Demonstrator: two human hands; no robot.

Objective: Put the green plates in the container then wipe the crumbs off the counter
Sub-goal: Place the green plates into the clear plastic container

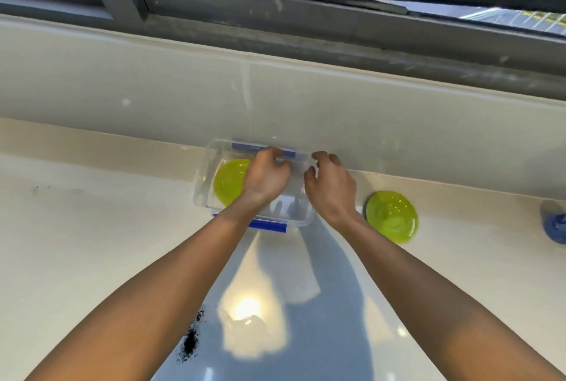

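Clear container [202,190] at surface's [92,243] back edge, one green plate [228,181] inside. Second plate [392,217] just right. Left hand [266,177], right hand [332,187] above container, fingers loosely curled, empty. Crumbs [191,341] near front edge.

two green plates [230,182] [392,217], one clear container [202,184], two hands [267,177] [332,189], one crumb pile [190,342]

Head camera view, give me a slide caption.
Both hands over clear container, one green plate inside, another outside.
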